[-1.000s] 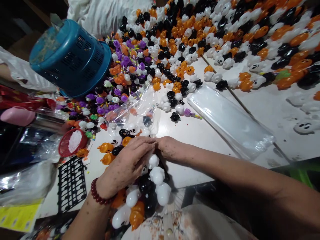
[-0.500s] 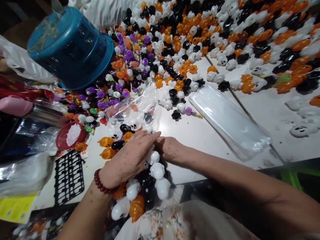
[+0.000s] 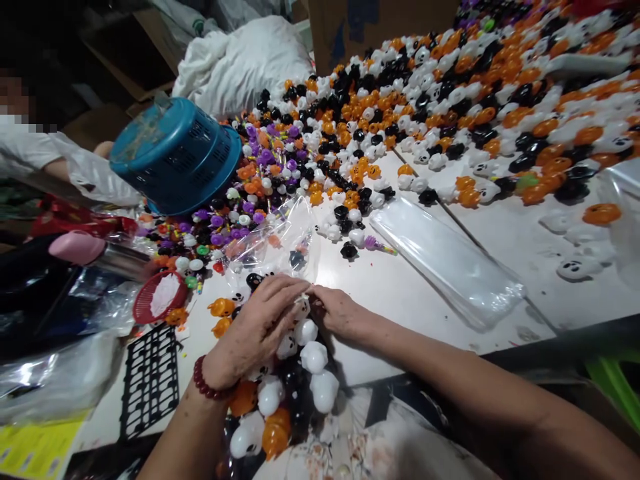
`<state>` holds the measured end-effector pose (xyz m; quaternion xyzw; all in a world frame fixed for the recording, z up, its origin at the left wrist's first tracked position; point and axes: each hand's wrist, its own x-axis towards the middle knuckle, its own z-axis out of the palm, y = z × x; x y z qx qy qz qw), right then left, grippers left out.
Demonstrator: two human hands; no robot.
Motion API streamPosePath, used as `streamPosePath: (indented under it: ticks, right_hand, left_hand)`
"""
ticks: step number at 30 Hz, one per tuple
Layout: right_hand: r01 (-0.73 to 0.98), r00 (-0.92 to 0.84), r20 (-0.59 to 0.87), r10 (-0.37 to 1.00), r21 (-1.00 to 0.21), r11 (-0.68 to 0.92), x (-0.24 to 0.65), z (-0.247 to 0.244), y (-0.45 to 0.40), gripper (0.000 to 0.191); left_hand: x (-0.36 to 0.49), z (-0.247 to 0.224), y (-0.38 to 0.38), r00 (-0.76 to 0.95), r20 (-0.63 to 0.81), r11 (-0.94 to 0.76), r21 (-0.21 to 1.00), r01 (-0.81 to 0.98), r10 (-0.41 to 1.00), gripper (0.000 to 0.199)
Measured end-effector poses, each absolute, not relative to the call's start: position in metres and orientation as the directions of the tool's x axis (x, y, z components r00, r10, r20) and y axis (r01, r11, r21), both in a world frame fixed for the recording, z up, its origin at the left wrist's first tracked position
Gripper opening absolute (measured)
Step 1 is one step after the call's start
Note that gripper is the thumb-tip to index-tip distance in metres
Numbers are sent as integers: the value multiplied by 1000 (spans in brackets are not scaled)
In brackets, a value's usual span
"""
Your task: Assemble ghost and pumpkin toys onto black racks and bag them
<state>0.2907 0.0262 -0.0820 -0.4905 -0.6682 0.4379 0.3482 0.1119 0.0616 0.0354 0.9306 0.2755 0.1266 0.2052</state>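
Note:
My left hand (image 3: 260,327), wearing a dark red bead bracelet (image 3: 203,380), curves palm-down over a cluster of small plastic Halloween figures. White ghosts (image 3: 315,357), orange pumpkins (image 3: 277,432) and black pieces run beneath it from near my lap toward the table. My right hand (image 3: 337,310) meets its fingertips, thumb and fingers pinched together at the cluster's right side; what they pinch is hidden. Just beyond both hands lies a clear plastic bag (image 3: 305,233) with some loose pieces around it. More orange pieces (image 3: 221,307) show left of my left hand.
A stack of clear bags (image 3: 445,267) lies at right. Heaped figures (image 3: 420,113) cover the back. An upturned blue basket (image 3: 175,160), red basket (image 3: 145,303), pink-topped bottle (image 3: 77,247) and black grid tray (image 3: 151,380) stand left. Another person (image 3: 30,150) is at far left.
The view has tilted up, showing more of the back and the other person. Both hands stay together at the cluster, with the right fingers now drawn slightly clear of the left.

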Motion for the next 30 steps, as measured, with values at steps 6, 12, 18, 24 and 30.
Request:
streamPosePath:
  ticks: [6,12,18,24,30]
  right_hand:
    - [358,-242,106,964,-914,191,278,-80,32,25]
    - [374,-334,97,938,-900,226,277,-86,47,25]
    - [373,-363,170,916,-874,310,279,-98,47,20]
    - [485,-140,258,956,-824,293,280,-85,44,15]
    - [604,-214,369,904,-677,420,275,-79,66,29]
  left_hand:
    - [98,29,71,806,103,-795,273,541,584,45]
    - [97,22,70,803,66,-775,317,546,593,39]
    - [104,28,69,798,11,-748,353,561,603,30]
    - [105,28,65,775,66,-734,378,564,629,30]
    - [82,60,59,589,312,-660,467,588,746,31]
